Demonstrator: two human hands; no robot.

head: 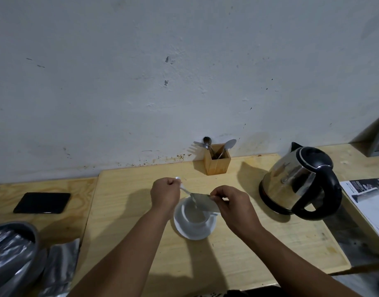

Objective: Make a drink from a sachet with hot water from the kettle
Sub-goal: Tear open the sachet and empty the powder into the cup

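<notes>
A white cup (194, 213) stands on a white saucer (197, 232) in the middle of the wooden board (248, 254). Over the cup my right hand (233, 209) pinches a grey sachet (203, 201), which is tilted down toward the cup's mouth. My left hand (165, 195) is a fist around a thin white strip (182, 187) that runs to the sachet's left corner. A pale streak drops from that corner into the cup; I cannot tell whether it is powder. The steel kettle (295, 179) with a black handle sits to the right, lid closed.
A wooden holder (216, 166) with spoons and a fork stands against the wall behind the cup. A black flat object (41, 202) lies at left. Foil packets (60, 262) and a grey bowl (34, 232) fill the near-left corner. A printed sheet (371, 206) lies at far right.
</notes>
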